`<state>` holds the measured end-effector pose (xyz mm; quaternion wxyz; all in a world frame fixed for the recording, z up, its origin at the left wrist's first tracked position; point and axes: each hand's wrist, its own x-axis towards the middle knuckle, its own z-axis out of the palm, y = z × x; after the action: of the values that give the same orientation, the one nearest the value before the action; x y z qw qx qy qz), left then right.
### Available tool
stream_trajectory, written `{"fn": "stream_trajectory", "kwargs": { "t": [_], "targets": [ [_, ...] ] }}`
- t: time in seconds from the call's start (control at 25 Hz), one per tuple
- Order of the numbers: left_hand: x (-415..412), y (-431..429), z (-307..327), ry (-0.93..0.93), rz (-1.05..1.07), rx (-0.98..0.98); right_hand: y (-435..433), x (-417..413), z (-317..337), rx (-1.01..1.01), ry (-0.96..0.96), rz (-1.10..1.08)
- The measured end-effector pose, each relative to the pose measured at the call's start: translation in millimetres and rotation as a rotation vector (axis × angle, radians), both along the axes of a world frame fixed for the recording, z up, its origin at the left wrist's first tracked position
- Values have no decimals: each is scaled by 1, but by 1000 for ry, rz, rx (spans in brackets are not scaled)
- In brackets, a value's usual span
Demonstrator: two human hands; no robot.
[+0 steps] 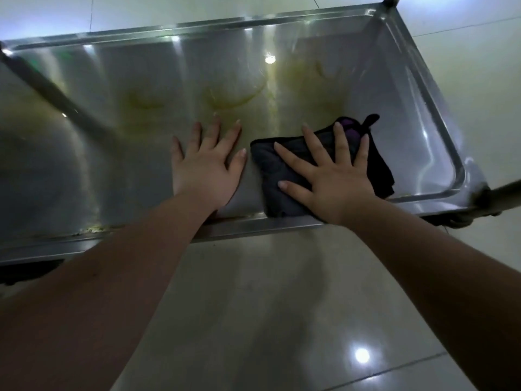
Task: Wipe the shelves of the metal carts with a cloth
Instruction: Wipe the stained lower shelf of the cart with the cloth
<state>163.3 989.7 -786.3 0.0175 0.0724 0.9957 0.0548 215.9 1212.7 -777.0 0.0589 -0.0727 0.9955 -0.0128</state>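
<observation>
A stainless steel cart shelf (135, 153) with a raised rim fills the upper half of the head view. Yellowish smears (231, 100) streak its middle and far right part. A dark folded cloth (270, 170) with a purple patch lies on the shelf near the front rim, right of centre. My right hand (332, 176) presses flat on the cloth with fingers spread and straight. My left hand (205, 162) rests flat on the bare metal just left of the cloth, fingers straight.
A cart post (392, 0) rises at the far right corner, and a metal bar (48, 88) crosses the shelf's left part. A handle bar (504, 193) sticks out at the right. Glossy floor tiles (267, 306) lie below the front rim.
</observation>
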Motion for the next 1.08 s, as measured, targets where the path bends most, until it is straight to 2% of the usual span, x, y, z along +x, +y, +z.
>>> {"fn": "stream_trajectory", "kwargs": {
  "t": [0.16, 0.4, 0.52, 0.8, 0.92, 1.08],
  "targets": [
    [1, 3, -4, 36, 25, 0, 6, -57, -5, 20, 31, -7],
    [-11, 12, -2, 33, 18, 38, 3, -148, 9, -30, -94, -289],
    [-13, 11, -1, 28, 19, 8, 6, -131, 13, -44, -121, -239],
    [-13, 12, -6, 57, 11, 8, 24, 15, 3, -3, -47, -29],
    [-10, 13, -6, 59, 6, -1, 18, -13, 5, -29, -82, -46],
    [-10, 14, -4, 45, 11, -11, -5, -98, 3, 0, -55, -80]
  ]
}}
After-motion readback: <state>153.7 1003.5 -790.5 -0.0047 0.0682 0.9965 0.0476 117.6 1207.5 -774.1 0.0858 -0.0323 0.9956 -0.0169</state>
